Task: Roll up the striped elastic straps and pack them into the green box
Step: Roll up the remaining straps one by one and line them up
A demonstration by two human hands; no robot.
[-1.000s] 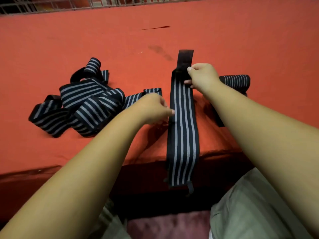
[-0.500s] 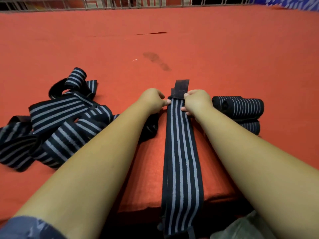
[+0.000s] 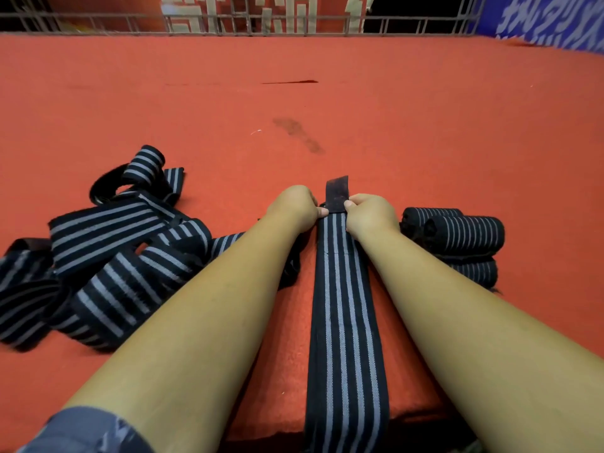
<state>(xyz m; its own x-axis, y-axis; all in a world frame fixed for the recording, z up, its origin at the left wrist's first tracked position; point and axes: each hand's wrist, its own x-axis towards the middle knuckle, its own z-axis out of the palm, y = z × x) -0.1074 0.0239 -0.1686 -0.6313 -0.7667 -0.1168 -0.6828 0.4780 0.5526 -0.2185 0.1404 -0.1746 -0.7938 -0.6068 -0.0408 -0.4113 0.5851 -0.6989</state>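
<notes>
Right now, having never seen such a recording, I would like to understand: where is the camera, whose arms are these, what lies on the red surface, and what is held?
There is no machine here. The camera sits on a person's head and looks forward and down, so the two bare arms are that person's own. The left hand and the right hand both pinch the far end of one flat strap, beside its black tab. The strap lies along the red surface toward the camera. To its left lies a pile of loose straps; to its right, rolled straps. No green box is in view.
</notes>
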